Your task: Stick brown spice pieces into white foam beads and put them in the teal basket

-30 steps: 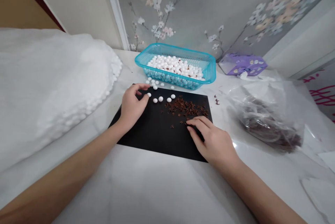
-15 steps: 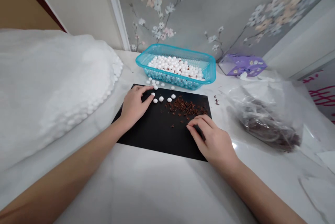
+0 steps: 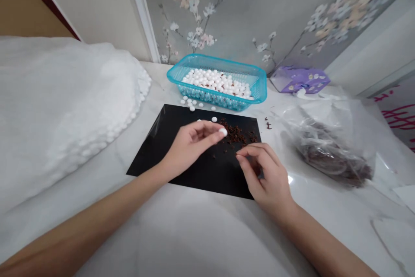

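Observation:
My left hand [image 3: 193, 144] is raised over the black mat [image 3: 145, 169], with a round white bead [image 3: 223, 132] pinched at its fingertips. My right hand [image 3: 267, 173] rests at the mat's near right corner with its fingers curled, next to a heap of dark brown flakes [image 3: 236, 135]. Its thumb and forefinger tips nearly meet, and I cannot tell whether a small flake lies between them. One more white bead [image 3: 214, 119] lies on the mat, and my left hand may hide others.
A turquoise plastic basket [image 3: 220, 61] full of white beads stands behind the mat, with several loose beads [image 3: 192, 105] before it. To the right lies a clear plastic bag [image 3: 333, 156] of dark material, and a purple box [image 3: 300, 80] stands beyond. A white padded cloth [image 3: 65, 108] covers the left.
My left hand has moved right and lifted off the mat, now pinching a white bead. Beads it lay beside are hidden or gone from view. My right hand's fingers have curled a little more.

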